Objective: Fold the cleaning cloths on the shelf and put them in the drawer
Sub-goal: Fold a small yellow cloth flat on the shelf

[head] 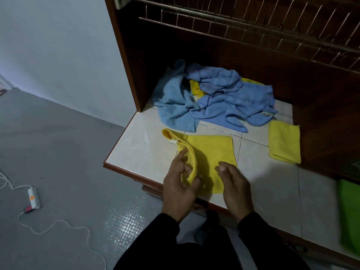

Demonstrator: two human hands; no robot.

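Observation:
A yellow cleaning cloth (212,151) lies partly folded on the tiled shelf (140,145), near its front edge. My left hand (180,187) pinches the cloth's lifted left edge between thumb and fingers. My right hand (234,189) rests with its fingertips on the cloth's right front part, holding nothing. A folded yellow cloth (284,142) lies flat to the right. Behind them is a crumpled pile of blue cloths (218,96) with more yellow cloth showing under it.
A wire dish rack (253,30) hangs above the shelf inside the brown wooden cabinet (126,55). Something green (348,213) sits at the right edge. On the grey floor at left lie a white power strip (34,197) and its cable.

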